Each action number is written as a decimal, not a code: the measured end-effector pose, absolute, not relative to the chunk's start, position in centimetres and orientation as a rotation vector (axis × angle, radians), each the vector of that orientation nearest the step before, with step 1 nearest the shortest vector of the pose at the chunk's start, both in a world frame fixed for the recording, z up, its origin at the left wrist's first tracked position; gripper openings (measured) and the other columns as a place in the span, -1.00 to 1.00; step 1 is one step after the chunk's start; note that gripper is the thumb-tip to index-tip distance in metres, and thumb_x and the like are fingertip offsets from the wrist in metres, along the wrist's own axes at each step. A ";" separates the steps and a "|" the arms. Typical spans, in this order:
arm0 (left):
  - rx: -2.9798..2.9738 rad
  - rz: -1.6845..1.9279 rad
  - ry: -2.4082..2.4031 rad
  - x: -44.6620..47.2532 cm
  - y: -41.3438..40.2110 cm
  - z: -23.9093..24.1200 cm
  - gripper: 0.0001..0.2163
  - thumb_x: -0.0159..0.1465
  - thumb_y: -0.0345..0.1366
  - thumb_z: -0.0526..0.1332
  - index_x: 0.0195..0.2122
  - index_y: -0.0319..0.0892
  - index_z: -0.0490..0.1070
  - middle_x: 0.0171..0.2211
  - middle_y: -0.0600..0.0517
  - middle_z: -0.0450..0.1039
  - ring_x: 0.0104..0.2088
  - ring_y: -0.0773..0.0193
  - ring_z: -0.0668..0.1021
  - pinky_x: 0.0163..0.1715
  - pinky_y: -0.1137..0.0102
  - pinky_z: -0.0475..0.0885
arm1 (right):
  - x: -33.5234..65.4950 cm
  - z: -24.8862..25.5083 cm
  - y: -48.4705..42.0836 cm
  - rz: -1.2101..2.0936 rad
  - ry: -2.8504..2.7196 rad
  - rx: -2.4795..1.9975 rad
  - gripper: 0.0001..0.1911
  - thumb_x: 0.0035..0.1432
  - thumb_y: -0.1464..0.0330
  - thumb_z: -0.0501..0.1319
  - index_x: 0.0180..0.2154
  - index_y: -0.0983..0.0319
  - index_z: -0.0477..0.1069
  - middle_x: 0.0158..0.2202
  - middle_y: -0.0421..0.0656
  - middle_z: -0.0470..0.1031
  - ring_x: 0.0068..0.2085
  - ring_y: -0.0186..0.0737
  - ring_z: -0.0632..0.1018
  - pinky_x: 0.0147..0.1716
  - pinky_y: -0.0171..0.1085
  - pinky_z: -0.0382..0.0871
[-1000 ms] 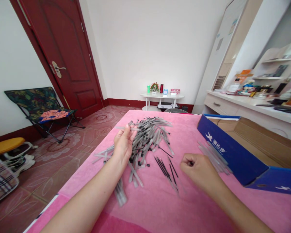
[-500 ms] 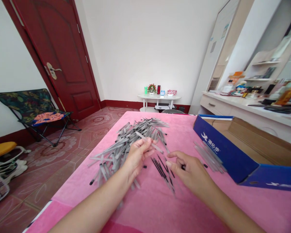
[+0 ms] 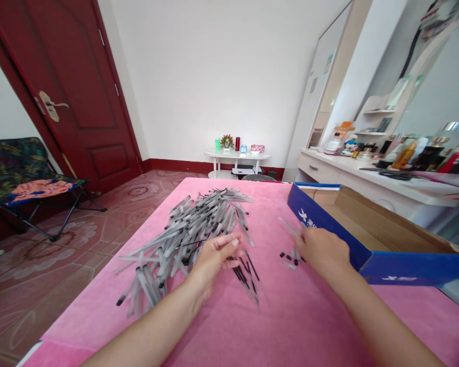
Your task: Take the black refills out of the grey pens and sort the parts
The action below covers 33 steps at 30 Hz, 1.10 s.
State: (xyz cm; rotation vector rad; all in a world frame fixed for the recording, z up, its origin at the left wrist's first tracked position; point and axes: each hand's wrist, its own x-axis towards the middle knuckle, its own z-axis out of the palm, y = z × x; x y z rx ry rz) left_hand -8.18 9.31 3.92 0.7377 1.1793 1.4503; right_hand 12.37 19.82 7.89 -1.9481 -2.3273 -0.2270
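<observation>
My left hand (image 3: 219, 255) is pinched around a thin black pen refill (image 3: 193, 243), which sticks out leftward over a heap of clear pens with black ends (image 3: 202, 219). Just below this hand, several loose black refills (image 3: 247, 272) lie on the pink cloth. My right hand (image 3: 323, 250) is curled at the row of clear pen barrels (image 3: 289, 226) beside the blue box. Barrel ends protrude past its fingers; the fingertips are partly hidden, and it appears closed on a barrel. Small black caps (image 3: 288, 256) lie just left of it.
The open blue cardboard box (image 3: 416, 267) stands on the right of the pink-covered table (image 3: 290, 326). Behind it is a white dresser (image 3: 329, 163) with bottles. A folding chair (image 3: 34, 178) and a red door (image 3: 95, 92) are at left, a small white table (image 3: 237, 154) at the back.
My right hand has moved right, from near the refills to the barrels by the box. The pen in my left hand is gone; a black refill shows there. The view has turned right.
</observation>
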 end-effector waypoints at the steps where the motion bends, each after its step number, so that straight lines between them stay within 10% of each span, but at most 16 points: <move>1: 0.731 1.454 1.176 -8.2 9.3 3.8 -0.69 0.05 -0.27 0.26 -0.16 -0.22 0.43 -0.17 -0.12 0.44 -0.40 0.38 0.51 -0.46 0.49 0.45 | 13.1 7.7 20.6 -0.252 -2.306 -2.006 -0.66 0.07 0.28 0.00 -0.39 0.30 0.51 -0.36 0.10 0.51 -0.32 0.09 0.52 -0.47 -0.18 0.28; 15: 0.728 1.421 1.131 -8.3 9.3 3.4 -0.73 0.08 -0.30 0.23 -0.18 -0.25 0.44 -0.17 -0.12 0.43 -0.42 0.39 0.51 -0.47 0.51 0.44 | 14.9 6.4 22.6 -0.247 -2.341 -2.112 -0.72 -0.06 0.48 0.07 -0.31 0.24 0.48 -0.28 0.06 0.50 -0.26 0.08 0.51 -0.44 -0.16 0.31; 22: 0.719 1.433 1.158 -8.6 9.3 3.6 -0.72 0.09 -0.32 0.20 -0.15 -0.25 0.42 -0.18 -0.13 0.44 -0.41 0.39 0.51 -0.44 0.49 0.44 | 13.9 5.4 22.8 0.144 -2.423 -1.545 -0.82 -0.04 0.36 0.06 -0.56 0.22 0.41 -0.57 -0.13 0.46 -0.48 -0.22 0.48 -0.54 -0.34 0.19; 33: 0.812 1.451 1.172 -10.5 9.8 4.7 -0.71 0.07 -0.27 0.21 -0.16 -0.19 0.41 -0.15 -0.09 0.44 -0.41 0.39 0.51 -0.42 0.47 0.43 | 12.5 2.7 22.6 0.144 -2.511 -1.214 -0.83 -0.06 0.50 0.05 -0.51 0.25 0.41 -0.43 -0.15 0.47 -0.33 -0.27 0.45 -0.30 -0.36 0.22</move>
